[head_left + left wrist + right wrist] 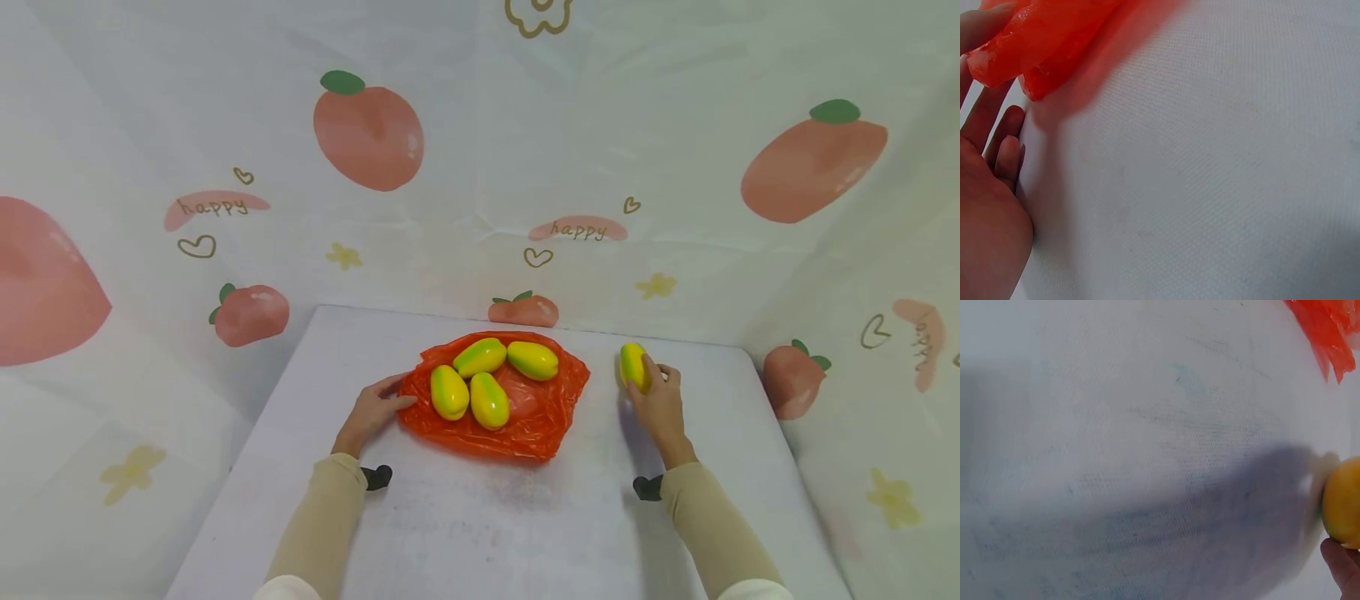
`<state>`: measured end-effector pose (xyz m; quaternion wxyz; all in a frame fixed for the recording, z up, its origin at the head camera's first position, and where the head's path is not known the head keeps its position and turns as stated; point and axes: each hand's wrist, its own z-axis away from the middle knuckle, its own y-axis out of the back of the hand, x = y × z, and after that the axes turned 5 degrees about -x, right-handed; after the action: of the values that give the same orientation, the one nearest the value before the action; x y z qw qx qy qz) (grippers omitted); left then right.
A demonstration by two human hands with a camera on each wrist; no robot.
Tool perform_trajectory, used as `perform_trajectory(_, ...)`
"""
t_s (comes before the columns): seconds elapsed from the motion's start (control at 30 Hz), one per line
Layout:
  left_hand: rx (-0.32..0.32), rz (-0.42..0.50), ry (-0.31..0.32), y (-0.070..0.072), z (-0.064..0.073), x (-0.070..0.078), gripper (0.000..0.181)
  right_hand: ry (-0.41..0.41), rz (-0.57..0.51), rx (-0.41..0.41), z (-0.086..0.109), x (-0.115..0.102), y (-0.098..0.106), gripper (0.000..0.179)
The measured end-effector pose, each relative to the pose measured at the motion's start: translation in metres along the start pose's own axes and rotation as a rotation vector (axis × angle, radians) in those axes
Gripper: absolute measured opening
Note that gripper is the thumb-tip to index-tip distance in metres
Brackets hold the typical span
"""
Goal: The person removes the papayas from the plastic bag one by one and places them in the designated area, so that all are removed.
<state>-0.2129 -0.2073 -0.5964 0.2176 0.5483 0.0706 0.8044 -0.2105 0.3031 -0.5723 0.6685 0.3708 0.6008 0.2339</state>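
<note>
A red plastic bag (525,429) lies spread on the table, with several glossy yellow-green papaya-like fruits (490,402) on top of it. At the bag's left edge, my left hand (373,410) holds the thin plastic. The left wrist view has the thumb over the red film (1054,37) and the fingers partly behind it. To the right of the bag, my right hand (660,407) grips another papaya-like fruit (633,365) between thumb and fingers. Only part of that fruit (1344,503) and a fingertip show in the right wrist view.
The white table (480,517) ends at the back against a hanging cloth (450,250) printed with peaches and lettering. More of this cloth stands along both sides. A crumpled corner of the bag (1332,337) points toward the right hand's side.
</note>
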Motion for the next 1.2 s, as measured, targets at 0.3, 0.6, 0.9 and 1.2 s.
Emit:
perform_trajectory(0.3,0.003,-0.01,-0.002,-0.001,-0.001,0.0,0.066,-0.001,0.018,-0.005,-0.001,0.002,0.001,0.064)
perform_trajectory(0.6,0.01,0.001,0.007,-0.001,0.0,0.002,0.064,-0.011,0.042,-0.055,-0.005,0.0,0.002,0.068)
perform_trajectory(0.9,0.019,-0.003,0.019,-0.002,0.003,0.006,0.065,0.0,0.091,-0.117,-0.007,-0.001,0.007,0.078)
perform_trajectory(1.2,0.023,0.001,0.014,-0.002,0.003,0.005,0.065,0.04,0.285,-0.181,-0.007,-0.008,0.015,0.095)
